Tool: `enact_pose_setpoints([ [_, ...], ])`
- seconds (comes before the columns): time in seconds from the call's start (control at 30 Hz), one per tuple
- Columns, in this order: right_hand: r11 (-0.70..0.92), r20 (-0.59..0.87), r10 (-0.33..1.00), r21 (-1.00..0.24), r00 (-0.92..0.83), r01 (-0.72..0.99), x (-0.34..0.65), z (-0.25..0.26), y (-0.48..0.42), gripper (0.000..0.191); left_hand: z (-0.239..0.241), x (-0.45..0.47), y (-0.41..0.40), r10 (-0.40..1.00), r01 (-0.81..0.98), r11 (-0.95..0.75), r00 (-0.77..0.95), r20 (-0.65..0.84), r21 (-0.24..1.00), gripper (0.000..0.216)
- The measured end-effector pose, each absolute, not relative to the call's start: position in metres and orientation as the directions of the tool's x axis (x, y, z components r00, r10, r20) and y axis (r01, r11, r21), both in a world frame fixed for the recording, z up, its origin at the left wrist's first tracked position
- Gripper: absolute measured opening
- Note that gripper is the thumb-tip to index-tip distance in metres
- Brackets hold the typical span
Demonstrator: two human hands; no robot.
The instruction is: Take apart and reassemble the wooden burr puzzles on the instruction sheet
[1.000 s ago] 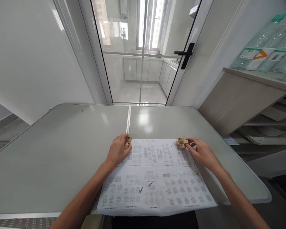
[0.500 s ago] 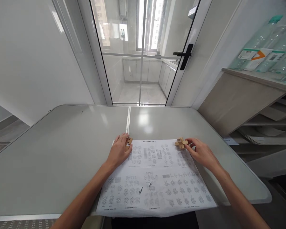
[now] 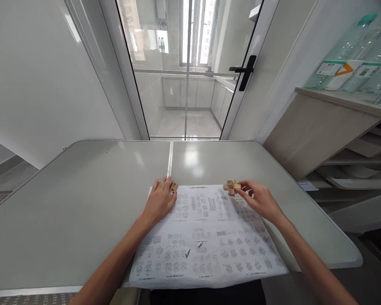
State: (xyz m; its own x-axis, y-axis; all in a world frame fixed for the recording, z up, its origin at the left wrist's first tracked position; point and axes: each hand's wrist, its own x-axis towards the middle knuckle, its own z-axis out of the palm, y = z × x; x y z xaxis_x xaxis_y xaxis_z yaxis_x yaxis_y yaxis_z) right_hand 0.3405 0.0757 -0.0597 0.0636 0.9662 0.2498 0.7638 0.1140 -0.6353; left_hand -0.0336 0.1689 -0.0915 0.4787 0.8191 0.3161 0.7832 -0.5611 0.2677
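A large white sheet [image 3: 209, 224] printed with rows of small diagrams lies on the table. At its far left corner my left hand [image 3: 160, 197] is closed over a wooden puzzle [image 3: 174, 186] with a dark mark, mostly hidden beneath the fingers; the thumb rests along its near side. My right hand [image 3: 257, 197] pinches one arm of a cross-shaped wooden burr puzzle [image 3: 231, 186] between thumb and fingertips. That puzzle is at the sheet's far right edge, with a dark mark on its top. Whether it touches the paper I cannot tell.
The grey-green table [image 3: 66, 212] has a metal seam [image 3: 170, 159] across it. Behind it stands a glass door [image 3: 206, 97] with a black handle [image 3: 247, 73]. At the right, a shelf unit [image 3: 324, 135] bears several plastic bottles [image 3: 346, 63].
My right hand has moved a little to the left with the burr puzzle. My left hand stays at the sheet's far left corner, its fingers slightly shifted.
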Motion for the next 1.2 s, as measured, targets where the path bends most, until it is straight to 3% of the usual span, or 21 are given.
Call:
enact_pose_setpoints([
  [0.2, 0.209, 0.273, 0.962, -0.775, 0.018, 0.597, 0.297, -0.051, 0.09, 0.041, -0.095, -0.037, 0.174, 0.84, 0.801, -0.523, 0.426, 0.337, 0.291, 0.046],
  [0.5, 0.286, 0.296, 0.955, -0.876, -0.035, 0.389, 0.256, -0.046, 0.114, 0.035, -0.08, -0.036, 0.17, 0.827, 0.75, -0.536, 0.373, 0.422, 0.388, 0.044],
  [0.63, 0.31, 0.306, 0.95, -0.893, -0.066, 0.325, 0.241, -0.05, 0.117, 0.033, -0.062, -0.027, 0.157, 0.832, 0.616, -0.554, 0.403, 0.38, 0.56, 0.047],
  [0.8, 0.362, 0.344, 0.932, -0.893, -0.112, 0.267, 0.224, -0.061, 0.116, 0.031, -0.061, -0.02, 0.148, 0.82, 0.446, -0.508, 0.513, 0.254, 0.737, 0.067],
  [0.9, 0.375, 0.352, 0.927, -0.887, -0.129, 0.27, 0.218, -0.065, 0.112, 0.031, -0.066, -0.018, 0.148, 0.818, 0.405, -0.477, 0.529, 0.226, 0.78, 0.075],
  [1.2, 0.366, 0.328, 0.928, -0.895, -0.178, 0.257, 0.216, -0.07, 0.107, 0.027, -0.072, -0.017, 0.149, 0.84, 0.368, -0.456, 0.478, 0.256, 0.81, 0.065],
])
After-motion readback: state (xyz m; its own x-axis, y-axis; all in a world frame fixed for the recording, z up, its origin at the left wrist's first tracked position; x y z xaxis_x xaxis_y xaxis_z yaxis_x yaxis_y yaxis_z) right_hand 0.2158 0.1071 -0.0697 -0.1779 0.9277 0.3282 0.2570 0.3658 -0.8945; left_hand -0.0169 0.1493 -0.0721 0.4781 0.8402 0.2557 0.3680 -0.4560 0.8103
